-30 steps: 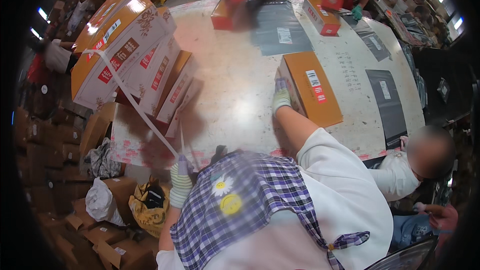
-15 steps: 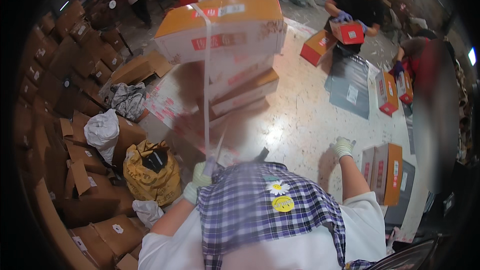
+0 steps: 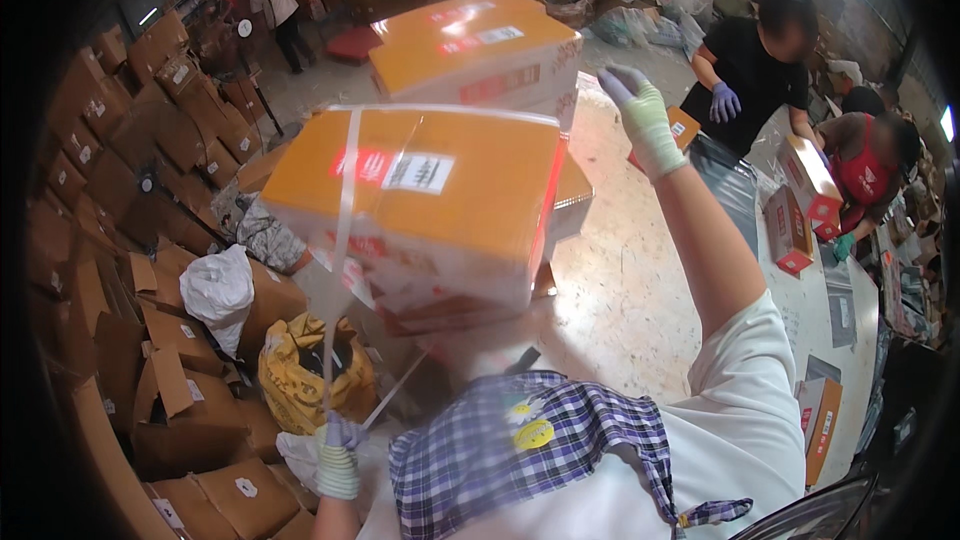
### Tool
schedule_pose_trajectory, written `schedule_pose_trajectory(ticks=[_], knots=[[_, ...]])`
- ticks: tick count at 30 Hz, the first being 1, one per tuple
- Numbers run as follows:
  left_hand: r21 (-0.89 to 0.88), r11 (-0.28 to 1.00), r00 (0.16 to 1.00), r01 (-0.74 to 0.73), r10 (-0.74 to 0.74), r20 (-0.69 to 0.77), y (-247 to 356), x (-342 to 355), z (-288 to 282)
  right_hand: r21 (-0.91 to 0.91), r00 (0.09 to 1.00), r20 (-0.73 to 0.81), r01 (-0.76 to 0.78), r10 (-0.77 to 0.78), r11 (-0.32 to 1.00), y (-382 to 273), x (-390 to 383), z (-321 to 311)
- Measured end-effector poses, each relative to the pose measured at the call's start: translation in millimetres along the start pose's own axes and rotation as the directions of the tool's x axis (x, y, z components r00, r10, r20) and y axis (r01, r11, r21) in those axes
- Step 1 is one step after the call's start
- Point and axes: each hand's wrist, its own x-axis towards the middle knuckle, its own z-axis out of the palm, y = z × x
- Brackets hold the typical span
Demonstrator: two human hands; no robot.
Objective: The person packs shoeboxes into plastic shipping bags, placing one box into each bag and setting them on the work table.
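Note:
Wrapped around the near stack of orange and white cartons (image 3: 450,155) is a white packing strap (image 3: 342,230), and one end of it runs down toward me. My left hand (image 3: 340,455), in a pale green and grey glove, is closed on that strap low at the left. My right hand (image 3: 640,115), gloved alike, is raised beside the far stack of cartons (image 3: 470,40), its fingers stretched out and holding nothing. The cartons look shrink-wrapped, and the lower ones are partly hidden by the top one.
A white worktable (image 3: 630,290) extends to the right, with grey plastic bags (image 3: 725,180) and red-orange boxes (image 3: 790,230). Two co-workers stand across it. At my left are a yellow sack (image 3: 300,390), a white bag (image 3: 215,290) and many brown cartons (image 3: 210,395).
My right hand has risen from the tabletop toward the far stack. My left hand has moved down and left with the strap. The near cartons appear larger and lower in view.

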Motion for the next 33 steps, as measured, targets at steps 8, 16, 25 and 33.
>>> schedule_pose_trajectory(ticks=[8, 16, 25, 33], knots=[[0.138, 0.949, 0.958, -0.283, 0.271, 0.097, 50.0, 93.8, -27.1, 0.088, 0.809, 0.120, -0.586, 0.575, 0.806, -35.7, 88.1, 64.7], [0.288, 0.566, 0.609, -0.773, 0.789, 0.082, 197.4, 152.5, 112.4, 0.204, 0.975, -0.224, 0.033, 0.014, 0.978, -41.1, -7.8, 73.1], [0.012, 0.670, 0.658, -0.743, 0.726, 0.202, 158.4, 89.4, 192.7, 0.662, 0.870, 0.249, -0.473, 0.425, 0.581, -94.3, -235.0, -13.8], [-0.239, 0.869, 0.761, -0.432, 0.494, 0.420, 163.0, 52.5, 257.1, 0.641, 0.986, -0.076, -0.063, 0.145, 0.765, -122.4, -303.3, -158.3]])
